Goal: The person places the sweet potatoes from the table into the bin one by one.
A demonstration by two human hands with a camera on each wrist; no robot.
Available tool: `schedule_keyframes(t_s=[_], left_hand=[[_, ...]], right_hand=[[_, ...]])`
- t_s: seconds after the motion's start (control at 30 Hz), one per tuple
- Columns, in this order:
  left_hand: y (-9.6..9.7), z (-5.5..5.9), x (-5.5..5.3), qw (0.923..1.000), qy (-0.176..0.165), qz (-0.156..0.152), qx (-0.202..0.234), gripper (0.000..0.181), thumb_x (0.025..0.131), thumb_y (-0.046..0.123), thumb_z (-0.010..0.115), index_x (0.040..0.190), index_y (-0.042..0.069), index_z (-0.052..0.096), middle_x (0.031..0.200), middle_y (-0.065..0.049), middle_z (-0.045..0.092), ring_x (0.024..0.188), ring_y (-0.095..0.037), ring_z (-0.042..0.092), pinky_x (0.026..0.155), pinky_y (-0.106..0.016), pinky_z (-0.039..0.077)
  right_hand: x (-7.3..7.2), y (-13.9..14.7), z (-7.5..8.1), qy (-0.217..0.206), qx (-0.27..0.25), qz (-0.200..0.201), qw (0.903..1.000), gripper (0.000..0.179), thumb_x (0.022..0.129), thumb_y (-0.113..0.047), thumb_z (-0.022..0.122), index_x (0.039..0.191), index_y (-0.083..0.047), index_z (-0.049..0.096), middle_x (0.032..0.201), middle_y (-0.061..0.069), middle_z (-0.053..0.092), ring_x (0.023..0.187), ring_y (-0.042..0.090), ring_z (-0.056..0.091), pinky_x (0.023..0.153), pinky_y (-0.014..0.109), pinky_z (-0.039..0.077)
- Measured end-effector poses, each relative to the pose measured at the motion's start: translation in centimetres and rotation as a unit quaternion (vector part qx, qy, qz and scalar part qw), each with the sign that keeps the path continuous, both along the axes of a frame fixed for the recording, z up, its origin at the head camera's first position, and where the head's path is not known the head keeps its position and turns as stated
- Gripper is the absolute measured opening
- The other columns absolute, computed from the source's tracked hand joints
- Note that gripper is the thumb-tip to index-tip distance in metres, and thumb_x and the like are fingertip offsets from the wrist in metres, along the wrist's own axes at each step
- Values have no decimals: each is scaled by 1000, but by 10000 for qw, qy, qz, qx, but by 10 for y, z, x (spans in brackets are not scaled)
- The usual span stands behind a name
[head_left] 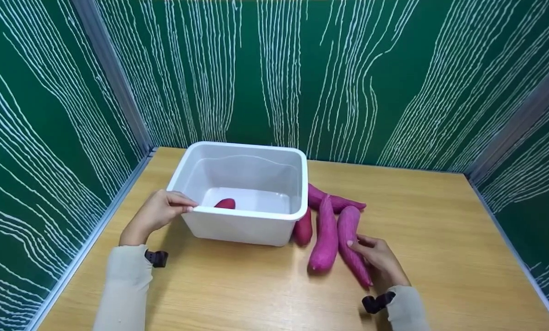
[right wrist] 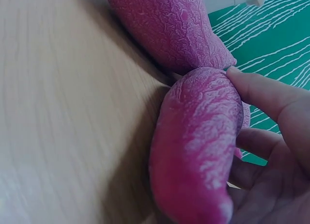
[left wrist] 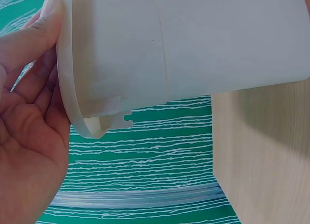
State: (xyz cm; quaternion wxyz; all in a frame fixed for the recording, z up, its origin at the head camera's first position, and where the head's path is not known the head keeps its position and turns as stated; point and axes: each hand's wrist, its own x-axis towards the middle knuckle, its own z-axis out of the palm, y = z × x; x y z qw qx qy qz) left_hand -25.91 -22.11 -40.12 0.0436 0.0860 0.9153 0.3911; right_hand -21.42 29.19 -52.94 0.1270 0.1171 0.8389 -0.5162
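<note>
My left hand (head_left: 157, 214) pinches the near-left rim of a white plastic bin (head_left: 237, 229); the left wrist view shows the thumb against the bin's rim (left wrist: 67, 64). Inside the bin lies a reddish sweet potato (head_left: 226, 203), partly hidden by the front wall. To the right of the bin, my right hand (head_left: 379, 258) holds a pinkish-purple sweet potato (head_left: 349, 225), its thumb on one side and fingers on the other. Close beside that one is another pink sweet potato (head_left: 325, 239). A further pink one (head_left: 341, 203) lies behind them, and a redder one (head_left: 303, 230) lies against the bin.
Everything stands on a light wooden table (head_left: 237, 289). Green panels (head_left: 246, 92) with wavy white lines enclose the back and sides, joined by grey metal posts (head_left: 118, 73). The bin stands near the table's back left edge.
</note>
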Motion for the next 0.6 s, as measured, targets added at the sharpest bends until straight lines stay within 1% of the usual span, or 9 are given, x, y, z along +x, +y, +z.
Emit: schedule_keyframes(t_s=[0.1, 0.13, 0.2, 0.33, 0.4, 0.5, 0.6], left_hand=[[0, 0, 0, 10000, 37, -9, -16, 19, 86, 2, 68, 100, 11, 77, 110, -12, 72, 111, -33, 57, 102, -53, 44], [0, 0, 0, 10000, 59, -30, -21, 19, 86, 3, 69, 100, 11, 77, 109, -12, 72, 110, -33, 57, 101, -53, 45], [0, 0, 1, 9999, 84, -53, -21, 18, 86, 3, 69, 100, 11, 77, 109, -11, 72, 109, -32, 57, 99, -52, 47], [0, 0, 2, 9999, 91, -91, -3, 18, 86, 3, 69, 100, 10, 77, 108, -12, 72, 108, -32, 57, 97, -50, 49], [0, 0, 2, 9999, 80, -80, 17, 18, 86, 3, 68, 100, 10, 77, 109, -12, 72, 108, -31, 57, 97, -50, 49], [0, 1, 2, 9999, 68, -78, 46, 18, 86, 3, 68, 100, 10, 77, 109, -12, 72, 108, -31, 56, 97, -50, 49], [0, 1, 2, 9999, 86, -84, 57, 18, 86, 3, 68, 100, 10, 77, 109, -13, 72, 109, -32, 57, 97, -50, 49]], right_hand=[[1, 0, -1, 87, -9, -19, 10000, 73, 87, -44, 68, 141, -1, 45, 133, 22, 55, 84, 11, 53, 75, 24, 45], [1, 0, -1, 116, -35, 1, 9999, 72, 88, -43, 67, 141, -1, 44, 135, 22, 54, 86, 10, 54, 76, 22, 45], [2, 0, -1, 140, -141, -20, 9998, 69, 88, -40, 67, 141, 0, 45, 134, 21, 54, 85, 12, 53, 75, 22, 45], [2, -1, -2, 210, -200, -9, 9996, 67, 90, -38, 66, 141, 0, 45, 140, 23, 50, 100, 12, 54, 82, 19, 44], [2, -2, -2, 254, -178, -29, 9995, 67, 89, -38, 67, 140, 1, 46, 141, 23, 50, 102, 13, 53, 82, 18, 43], [2, -2, -2, 274, -139, -40, 9995, 68, 89, -39, 67, 140, 0, 45, 140, 22, 50, 102, 16, 53, 84, 23, 44], [2, -2, -2, 271, -106, 1, 9996, 70, 89, -41, 66, 141, 0, 44, 142, 23, 48, 110, 21, 53, 94, 31, 44]])
